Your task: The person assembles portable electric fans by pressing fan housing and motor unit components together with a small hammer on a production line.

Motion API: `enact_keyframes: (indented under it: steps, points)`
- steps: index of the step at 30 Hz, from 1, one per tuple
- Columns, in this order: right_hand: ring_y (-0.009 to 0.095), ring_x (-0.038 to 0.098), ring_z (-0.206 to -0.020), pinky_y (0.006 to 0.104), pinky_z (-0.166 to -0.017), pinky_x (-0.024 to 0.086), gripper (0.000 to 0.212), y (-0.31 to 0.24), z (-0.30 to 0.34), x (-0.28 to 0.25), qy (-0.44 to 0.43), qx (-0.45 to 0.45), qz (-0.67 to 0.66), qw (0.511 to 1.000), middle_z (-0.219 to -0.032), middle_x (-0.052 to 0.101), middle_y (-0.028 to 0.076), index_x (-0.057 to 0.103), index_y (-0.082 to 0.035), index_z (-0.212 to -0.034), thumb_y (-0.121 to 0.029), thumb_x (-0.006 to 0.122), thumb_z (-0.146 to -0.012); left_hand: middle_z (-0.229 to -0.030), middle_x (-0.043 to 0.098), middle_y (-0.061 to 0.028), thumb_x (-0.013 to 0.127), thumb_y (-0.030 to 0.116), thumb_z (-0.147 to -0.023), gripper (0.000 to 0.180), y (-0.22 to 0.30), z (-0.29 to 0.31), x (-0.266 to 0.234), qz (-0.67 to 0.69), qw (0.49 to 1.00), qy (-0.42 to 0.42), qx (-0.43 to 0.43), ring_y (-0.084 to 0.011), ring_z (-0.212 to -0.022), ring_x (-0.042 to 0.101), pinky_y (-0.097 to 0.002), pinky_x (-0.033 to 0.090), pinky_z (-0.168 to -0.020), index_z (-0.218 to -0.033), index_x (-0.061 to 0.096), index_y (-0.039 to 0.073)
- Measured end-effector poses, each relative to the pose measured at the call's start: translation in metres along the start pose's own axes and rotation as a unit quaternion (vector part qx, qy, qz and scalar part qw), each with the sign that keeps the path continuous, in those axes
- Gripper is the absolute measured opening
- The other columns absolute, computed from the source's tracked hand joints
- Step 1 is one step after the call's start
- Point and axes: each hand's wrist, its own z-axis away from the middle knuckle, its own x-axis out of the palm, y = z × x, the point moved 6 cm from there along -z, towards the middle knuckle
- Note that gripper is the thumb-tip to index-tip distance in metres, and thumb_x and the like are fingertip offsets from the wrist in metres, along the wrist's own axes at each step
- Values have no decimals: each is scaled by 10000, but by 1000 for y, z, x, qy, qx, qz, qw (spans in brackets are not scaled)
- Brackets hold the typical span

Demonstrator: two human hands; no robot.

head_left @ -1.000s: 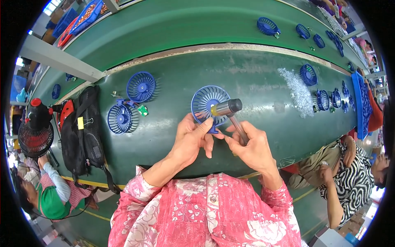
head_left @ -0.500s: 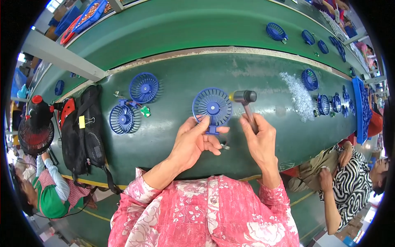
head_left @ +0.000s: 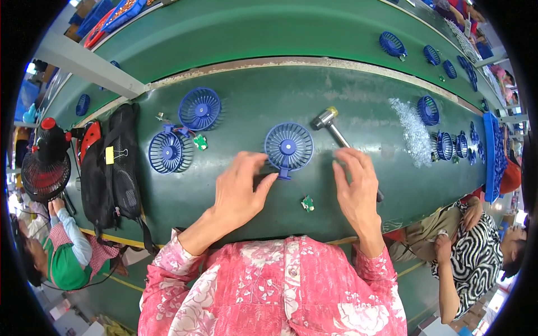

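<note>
A blue round fan cage point(head_left: 288, 147) with a short stem lies on the green bench in front of me. At its lower left, my left hand point(head_left: 238, 182) is open, thumb and fingers apart near the rim and stem; whether they touch it I cannot tell. A small hammer point(head_left: 338, 134) with a yellow-tipped head lies to the right of the cage. Over its handle is my right hand point(head_left: 357, 187), open with fingers apart, hiding part of the handle. A small green circuit board point(head_left: 307, 204) rests between my hands.
Two blue fan cages point(head_left: 200, 109) with wires and boards lie at left, beside a black mesh bag point(head_left: 115, 173). Clear small pieces point(head_left: 412, 131), more cages point(head_left: 428, 110) and a blue tray point(head_left: 492, 157) are at right. A conveyor belt point(head_left: 252, 33) runs behind; co-workers sit on both sides.
My right hand has let go of the hammer, which now lies on the bench with its head turned. The left hand has released the fan cage and moved left, uncovering the circuit board.
</note>
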Motion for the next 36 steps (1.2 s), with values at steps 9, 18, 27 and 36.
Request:
enact_keyframes:
  steps: [9,18,27,36]
  points:
    - [40,511,-561,216,-462,381,137,-5,22,52,-256,289,-324,864,-745,634,22,578,9,-949,-53,688,-898,-1151,595,-80,765,116,-725,358,42,-14,8,-176,903,-58,388,-294,-1085,569,-435,456,-861,-1052,639,42]
    - [164,571,-506,304,-458,438,179,-7,25,64,-235,262,-317,881,-673,626,93,517,-4,-949,-59,674,-885,-1117,552,-155,668,104,-873,241,42,-36,9,-70,946,-145,280,-385,-886,619,-452,520,-729,-1048,572,-30]
    - [304,641,-572,393,-498,493,198,-39,24,52,-120,4,-19,993,-701,643,120,571,-21,-1055,-64,630,-870,-1112,522,-180,610,64,-902,213,42,-36,17,-100,959,-64,257,-425,-878,605,-486,521,-718,-1077,520,-20]
    - [301,621,-544,400,-507,499,484,-48,24,59,-208,-46,108,971,-670,623,144,546,20,-1317,-46,587,-839,-1050,522,-206,572,30,-899,193,37,-42,19,-86,972,-31,217,-443,-830,592,-508,499,-692,-1067,494,-24]
